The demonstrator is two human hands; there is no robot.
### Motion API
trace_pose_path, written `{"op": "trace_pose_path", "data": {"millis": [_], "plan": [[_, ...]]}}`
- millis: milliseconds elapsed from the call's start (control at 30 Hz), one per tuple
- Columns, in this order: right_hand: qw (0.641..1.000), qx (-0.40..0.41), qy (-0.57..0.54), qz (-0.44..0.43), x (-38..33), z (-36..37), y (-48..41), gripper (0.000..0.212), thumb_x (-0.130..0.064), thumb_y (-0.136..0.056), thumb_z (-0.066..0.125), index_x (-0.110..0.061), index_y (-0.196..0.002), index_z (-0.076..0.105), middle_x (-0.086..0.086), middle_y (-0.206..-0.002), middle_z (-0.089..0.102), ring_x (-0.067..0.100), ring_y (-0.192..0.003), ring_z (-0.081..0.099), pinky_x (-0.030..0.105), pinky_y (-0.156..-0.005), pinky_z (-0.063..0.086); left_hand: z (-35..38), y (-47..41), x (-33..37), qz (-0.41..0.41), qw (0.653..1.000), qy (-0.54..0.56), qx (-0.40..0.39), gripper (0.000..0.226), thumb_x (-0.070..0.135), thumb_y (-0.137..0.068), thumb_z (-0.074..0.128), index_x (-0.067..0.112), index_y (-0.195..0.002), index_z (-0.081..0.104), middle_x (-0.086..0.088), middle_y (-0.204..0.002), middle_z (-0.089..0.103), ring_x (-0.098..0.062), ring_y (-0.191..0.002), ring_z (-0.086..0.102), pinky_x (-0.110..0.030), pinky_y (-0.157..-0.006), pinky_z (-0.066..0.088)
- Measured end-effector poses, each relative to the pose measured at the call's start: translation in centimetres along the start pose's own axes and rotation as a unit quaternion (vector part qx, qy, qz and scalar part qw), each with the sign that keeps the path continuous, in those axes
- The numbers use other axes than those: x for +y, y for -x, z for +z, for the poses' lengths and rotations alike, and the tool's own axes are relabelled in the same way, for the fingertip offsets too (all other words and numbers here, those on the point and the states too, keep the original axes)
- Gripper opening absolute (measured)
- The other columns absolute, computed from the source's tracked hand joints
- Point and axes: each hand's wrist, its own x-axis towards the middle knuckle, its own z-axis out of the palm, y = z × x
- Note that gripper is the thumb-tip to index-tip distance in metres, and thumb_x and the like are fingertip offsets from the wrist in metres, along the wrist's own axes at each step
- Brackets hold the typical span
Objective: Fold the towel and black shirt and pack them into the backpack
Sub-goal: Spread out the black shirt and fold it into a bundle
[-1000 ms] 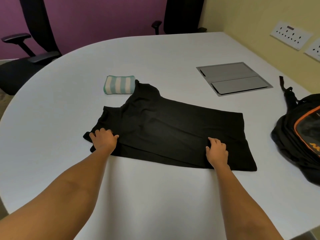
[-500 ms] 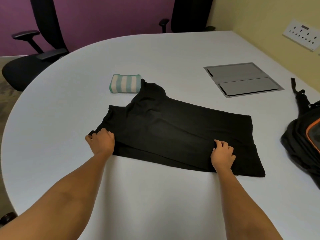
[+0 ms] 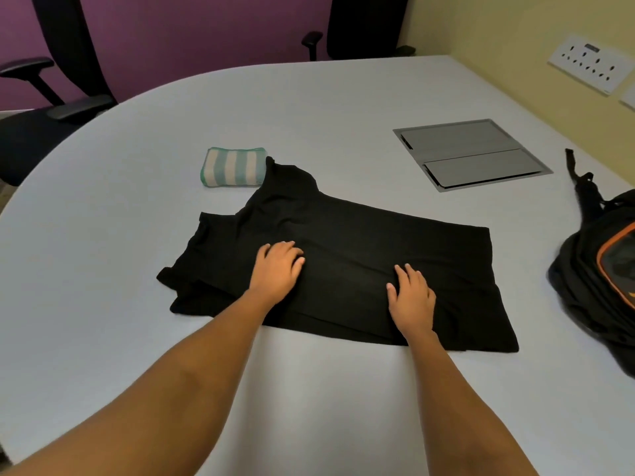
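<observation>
striped towel [image 3: 233, 166] lying folded at 11 o'clock | you are pressing the part-folded black shirt [image 3: 360, 242] with left hand [image 3: 276, 271] and right hand [image 3: 410, 297], fingers straight | backpack [image 3: 601, 269] at 3 o'clock awaiting both

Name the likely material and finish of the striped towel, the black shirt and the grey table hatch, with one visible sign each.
Striped towel: probably cotton, matte; plump, rounded fold. Black shirt: thin knit, likely cotton, matte; limp with soft wrinkles. Grey table hatch: seemingly brushed metal, satin; flat panels, faint sheen.
</observation>
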Motion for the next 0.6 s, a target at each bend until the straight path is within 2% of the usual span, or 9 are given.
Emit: {"op": "trace_pose_path", "data": {"millis": [67, 167, 300, 433, 600], "plan": [[1.0, -0.016, 0.002, -0.018, -0.4, 0.5, -0.2, 0.052, -0.039, -0.101, 0.034, -0.024, -0.149, 0.023, -0.001, -0.157, 0.021, 0.019, -0.147, 0.012, 0.041, -0.117, 0.016, 1.3, 0.6, 1.3, 0.0, 1.0, -0.016, -0.021, 0.041, 0.036, -0.101, 0.032, 0.022, -0.136, 0.048, 0.001, -0.151, 0.035, -0.014, -0.143, 0.024, -0.035, -0.117, 0.011], [0.999, -0.033, 0.018, -0.039, -0.5, 1.3, -0.5, 0.054, -0.043, -0.101, 0.027, -0.026, -0.151, 0.016, -0.003, -0.159, 0.012, 0.018, -0.148, 0.005, 0.04, -0.118, 0.008, 2.8, 1.5, 1.8, -0.022, 0.997, -0.04, -0.057, 0.05, 0.042, -0.102, 0.024, 0.027, -0.149, 0.025, 0.002, -0.159, 0.013, -0.015, -0.148, 0.006, -0.039, -0.119, 0.004], [0.997, -0.032, 0.046, -0.048, 0.6, 2.0, -0.3, 0.055, -0.045, -0.101, 0.02, -0.025, -0.151, 0.012, -0.003, -0.16, 0.01, 0.018, -0.148, 0.002, 0.036, -0.119, 0.004, 3.8, 2.3, 0.9, -0.069, 0.993, -0.051, -0.085, 0.065, 0.06, -0.089, -0.003, 0.036, -0.15, -0.002, 0.006, -0.16, -0.007, -0.018, -0.148, -0.005, -0.047, -0.117, -0.002], [0.998, -0.02, 0.057, -0.016, 2.6, 1.9, -0.8, 0.055, -0.046, -0.101, 0.017, -0.024, -0.151, 0.011, -0.003, -0.16, 0.01, 0.018, -0.148, 0.002, 0.037, -0.119, 0.003, 4.1, 2.2, 0.0, -0.125, 0.987, -0.041, -0.089, 0.059, 0.056, -0.096, 0.012, 0.038, -0.148, -0.009, 0.006, -0.16, -0.008, -0.018, -0.148, -0.007, -0.047, -0.117, -0.004], [0.997, -0.028, 0.062, 0.031, 5.7, 0.2, -2.4, 0.057, -0.045, -0.101, 0.019, -0.022, -0.152, 0.012, 0.001, -0.16, 0.01, 0.021, -0.148, 0.003, 0.039, -0.119, 0.006, 3.6, 1.0, -0.3, -0.158, 0.983, -0.039, -0.09, 0.059, 0.053, -0.099, 0.014, 0.033, -0.15, -0.007, 0.001, -0.16, -0.003, -0.019, -0.148, -0.006, -0.045, -0.117, -0.005]]}}
